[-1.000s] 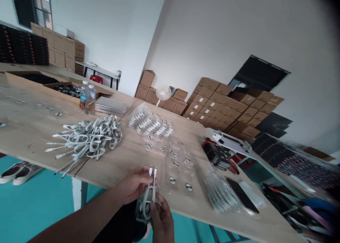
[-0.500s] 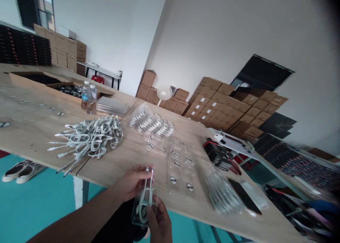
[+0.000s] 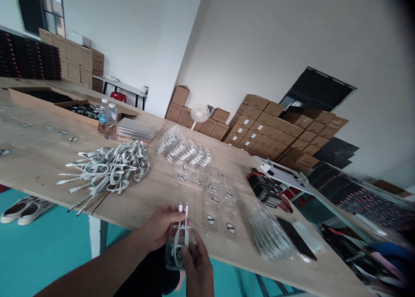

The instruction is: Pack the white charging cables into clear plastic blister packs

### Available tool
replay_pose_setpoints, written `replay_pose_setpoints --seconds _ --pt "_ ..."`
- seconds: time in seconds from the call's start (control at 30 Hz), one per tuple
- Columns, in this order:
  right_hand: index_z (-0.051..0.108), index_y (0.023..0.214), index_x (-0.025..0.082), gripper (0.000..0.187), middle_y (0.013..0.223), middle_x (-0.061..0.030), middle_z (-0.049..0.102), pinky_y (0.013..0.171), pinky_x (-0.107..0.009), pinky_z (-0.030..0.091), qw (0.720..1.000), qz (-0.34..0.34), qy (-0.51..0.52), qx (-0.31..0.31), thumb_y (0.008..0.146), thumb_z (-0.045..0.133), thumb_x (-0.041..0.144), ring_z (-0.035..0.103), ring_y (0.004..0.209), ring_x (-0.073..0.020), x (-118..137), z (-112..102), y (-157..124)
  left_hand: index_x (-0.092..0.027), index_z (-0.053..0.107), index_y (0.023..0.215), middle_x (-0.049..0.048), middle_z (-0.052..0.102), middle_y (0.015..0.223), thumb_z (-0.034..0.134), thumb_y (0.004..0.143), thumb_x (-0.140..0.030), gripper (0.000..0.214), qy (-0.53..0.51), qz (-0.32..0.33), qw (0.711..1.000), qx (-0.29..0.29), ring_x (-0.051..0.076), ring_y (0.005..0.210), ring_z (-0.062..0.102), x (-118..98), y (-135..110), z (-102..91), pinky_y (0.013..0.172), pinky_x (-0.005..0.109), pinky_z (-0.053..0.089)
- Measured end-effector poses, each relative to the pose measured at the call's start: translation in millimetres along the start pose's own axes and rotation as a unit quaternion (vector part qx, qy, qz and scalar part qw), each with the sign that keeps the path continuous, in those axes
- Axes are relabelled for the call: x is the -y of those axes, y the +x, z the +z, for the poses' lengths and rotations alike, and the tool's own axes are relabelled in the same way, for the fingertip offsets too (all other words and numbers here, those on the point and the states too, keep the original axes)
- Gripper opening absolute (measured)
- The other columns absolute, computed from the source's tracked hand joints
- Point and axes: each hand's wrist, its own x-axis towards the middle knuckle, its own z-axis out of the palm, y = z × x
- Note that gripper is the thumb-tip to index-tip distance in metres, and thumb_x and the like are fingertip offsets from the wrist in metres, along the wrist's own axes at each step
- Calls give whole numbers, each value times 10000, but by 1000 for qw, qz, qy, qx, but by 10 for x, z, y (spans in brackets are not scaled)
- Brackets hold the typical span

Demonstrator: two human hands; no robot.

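My left hand (image 3: 158,228) and my right hand (image 3: 198,269) together hold a coiled white cable (image 3: 179,241) that sits partly inside a clear plastic bag (image 3: 171,249), just off the near edge of the wooden table (image 3: 39,158). The cable's two connector ends stick up past my left fingers. A loose pile of white cables (image 3: 108,167) lies on the table to the left. A row of bagged cables (image 3: 184,152) lies further back, and several flat clear bags with round stickers (image 3: 214,202) lie just beyond my hands.
Two water bottles (image 3: 106,119) and a stack of flat sleeves (image 3: 134,129) stand at the back left. Black items (image 3: 264,189), a stack of clear bags (image 3: 269,238) and a dark phone (image 3: 296,244) lie to the right. Cardboard boxes (image 3: 275,132) line the wall. Shoes (image 3: 22,208) sit on the teal floor.
The cable has stayed in both hands and has shifted slightly in the bag, first lower, then back up a little. The view has barely moved.
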Motion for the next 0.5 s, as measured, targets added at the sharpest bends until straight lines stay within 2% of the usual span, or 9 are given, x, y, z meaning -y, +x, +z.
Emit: replay_pose_setpoints --seconds 0.07,0.1,0.17,0.23,0.33,0.5 --pt "469 1355 242 552 1183 -110 627 830 -384 546 989 -81 -119 -26 871 572 487 638 1018 -252 72 -67 39 -137 650 798 35 668 669 789 627 -298 273 33 3 999 -13 130 530 587 14 -9 -4 541 249 461" --pt "483 1353 255 502 1223 -116 590 844 -391 542 972 -135 -189 -35 894 547 449 614 1061 -259 132 -108 69 -134 651 761 25 652 628 787 618 -295 255 58 7 998 -13 128 508 572 20 -18 -2 525 247 448" --pt "534 1323 280 402 1267 -115 535 904 -409 518 917 -243 -314 -18 932 495 362 553 1153 -270 281 -190 143 -128 661 712 15 634 584 771 611 -273 209 107 11 994 3 126 491 556 29 -45 9 516 246 433" --pt "563 1300 301 365 1248 -108 527 912 -407 514 858 -318 -401 32 950 460 289 542 1157 -265 436 -252 220 -126 685 725 19 646 595 741 618 -248 172 142 2 989 36 136 512 571 29 -82 23 529 250 433" --pt "607 1234 307 332 1162 -94 556 852 -379 534 791 -378 -472 91 946 465 223 579 1054 -240 611 -303 307 -134 706 751 16 656 603 721 609 -222 168 169 -27 983 63 135 521 577 13 -135 16 519 237 421" --pt "653 1023 237 186 1004 -73 617 814 -366 514 723 -432 -512 168 925 510 171 584 928 -221 770 -330 372 -119 706 720 26 655 621 762 578 -242 197 196 -80 974 82 119 518 560 42 -175 -94 512 225 409"
